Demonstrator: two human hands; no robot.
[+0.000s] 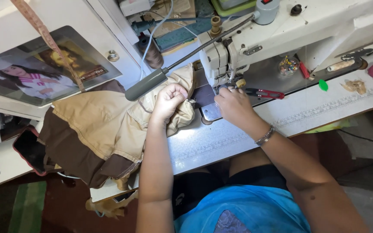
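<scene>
My left hand (169, 100) is clenched on the tan fabric (109, 118) bunched at the surface's left edge; my right hand (233, 103) pinches near the needle (221, 84), so I keep the cloth taut and my fingers clear.

Left hand (170, 100) fisted; right hand (234, 105) fingers curled forward, forearms extended.

Sewing table (221, 142) with what is laid on it

A sewing machine (255, 39) is set at the far edge; tan cloth (109, 121) is heaped at the left end, red snips (266, 93) near the middle.
</scene>
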